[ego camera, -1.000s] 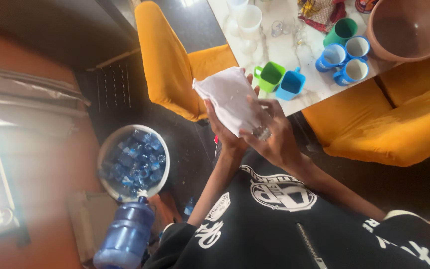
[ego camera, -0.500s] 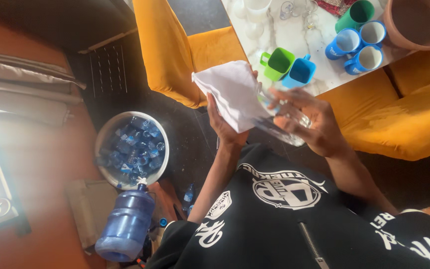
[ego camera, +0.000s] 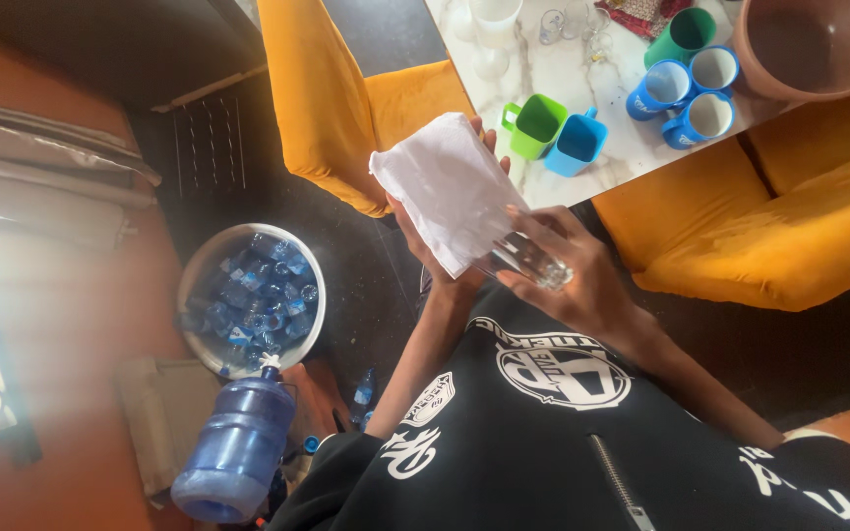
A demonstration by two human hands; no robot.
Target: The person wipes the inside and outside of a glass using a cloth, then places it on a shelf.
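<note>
Both hands meet in the middle of the frame. Left hand [ego camera: 445, 258] has its grip pinched on a white cloth [ego camera: 450, 192], fingers mostly hidden behind the fabric, which fans out toward the upper left. Right hand [ego camera: 568, 280] has its grip wrapped round a clear glass [ego camera: 525, 261], fingers curled over its side. The glass lies tilted, its long axis running from lower right to upper left, with the upper-left end tucked under the cloth's lower edge so cloth and glass touch there. Glass and cloth are held up in the air, just below the near edge of the marble bench [ego camera: 582, 88] at the top of the frame. On the bench stand a green mug [ego camera: 535, 125] and a blue mug [ego camera: 576, 144] nearest the hands, more blue cups [ego camera: 686, 98] further right, and a brown bowl [ego camera: 819, 44] in the corner. Lower left on the floor sit a basin of bottles [ego camera: 253, 300] and a large blue water jug [ego camera: 233, 447].
</note>
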